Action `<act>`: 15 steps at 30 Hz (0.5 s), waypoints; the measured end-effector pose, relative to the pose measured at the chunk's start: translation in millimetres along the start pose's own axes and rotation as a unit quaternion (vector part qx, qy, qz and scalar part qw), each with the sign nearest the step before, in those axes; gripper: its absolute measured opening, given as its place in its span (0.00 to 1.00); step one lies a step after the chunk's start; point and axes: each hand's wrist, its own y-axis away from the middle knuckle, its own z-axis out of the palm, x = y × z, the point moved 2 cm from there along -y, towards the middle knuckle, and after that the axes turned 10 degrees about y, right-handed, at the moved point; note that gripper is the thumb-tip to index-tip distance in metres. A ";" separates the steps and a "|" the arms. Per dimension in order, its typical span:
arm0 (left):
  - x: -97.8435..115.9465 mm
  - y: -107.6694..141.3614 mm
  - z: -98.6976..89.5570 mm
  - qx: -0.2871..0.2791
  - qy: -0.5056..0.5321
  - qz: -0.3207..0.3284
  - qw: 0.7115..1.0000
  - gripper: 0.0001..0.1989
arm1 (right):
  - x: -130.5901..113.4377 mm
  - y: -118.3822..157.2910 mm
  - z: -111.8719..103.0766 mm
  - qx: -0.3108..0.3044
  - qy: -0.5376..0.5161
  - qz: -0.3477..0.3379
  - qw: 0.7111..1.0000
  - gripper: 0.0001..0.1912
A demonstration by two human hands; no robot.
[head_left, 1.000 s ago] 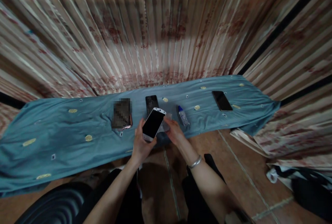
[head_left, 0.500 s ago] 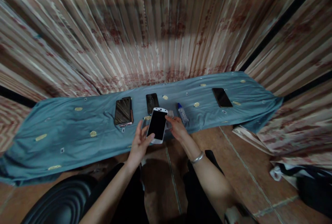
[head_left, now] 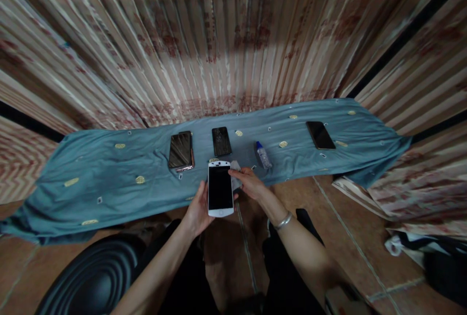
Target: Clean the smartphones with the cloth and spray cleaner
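Left fingers (head_left: 201, 193) clamp the white phone (head_left: 221, 189), best held steady and level, as right fingers (head_left: 238, 174) pinch the pale sheet (head_left: 236, 165) alongside.

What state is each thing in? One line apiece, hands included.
White phone: held, face up, screen dark.
Left hand: gripping the white phone.
Right hand: fingers at the white phone's edge, holding the pale piece.
Pale piece: partly hidden, material unclear.
Bottle: blue cap on, lying down.
Middle phone: flat, dark.
Rightmost phone: flat, dark.
Leftmost pile: stacked unevenly.
Blue cloth: spread, wrinkled.
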 end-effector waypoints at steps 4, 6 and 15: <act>-1.6 3.3 -17.4 0.008 0.013 0.022 1.000 0.27 | 11.4 -7.4 5.9 -0.014 0.058 -0.009 0.998 0.22; -2.5 2.2 -21.3 0.034 0.005 0.037 0.999 0.26 | 15.1 -13.3 5.6 0.002 0.088 -0.021 0.996 0.22; -6.8 -2.4 -8.2 0.115 -0.018 0.088 0.989 0.25 | 7.1 -15.4 1.5 0.163 0.413 -0.215 0.870 0.20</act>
